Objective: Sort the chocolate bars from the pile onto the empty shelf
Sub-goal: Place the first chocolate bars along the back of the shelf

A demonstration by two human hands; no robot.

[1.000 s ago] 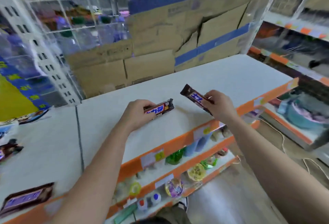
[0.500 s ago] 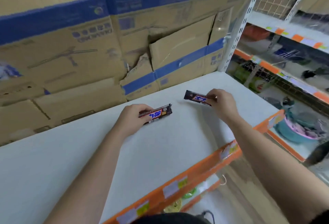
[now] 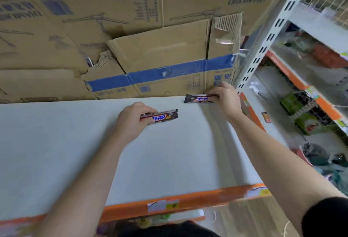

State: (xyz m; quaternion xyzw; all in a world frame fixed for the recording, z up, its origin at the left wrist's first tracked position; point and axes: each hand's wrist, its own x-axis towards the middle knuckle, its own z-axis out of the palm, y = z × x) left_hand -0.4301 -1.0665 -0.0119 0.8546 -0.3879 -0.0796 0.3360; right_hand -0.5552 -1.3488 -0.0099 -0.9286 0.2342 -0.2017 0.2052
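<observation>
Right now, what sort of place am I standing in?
Most likely a shop: a shelf with an orange price strip, cardboard boxes stacked behind it, and packaged goods to the right. The left hand holds the left bar, the right hand the right bar.

Bright even light, motion blur, warped edges

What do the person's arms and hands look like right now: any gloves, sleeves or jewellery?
Both the left hand and the right hand are bare, with no gloves. No ring, watch or wristband shows. The left forearm and right forearm are uncovered. A black sleeve covers the right upper arm at the frame's lower corner. No sleeve shows on the left arm within the frame.
</observation>
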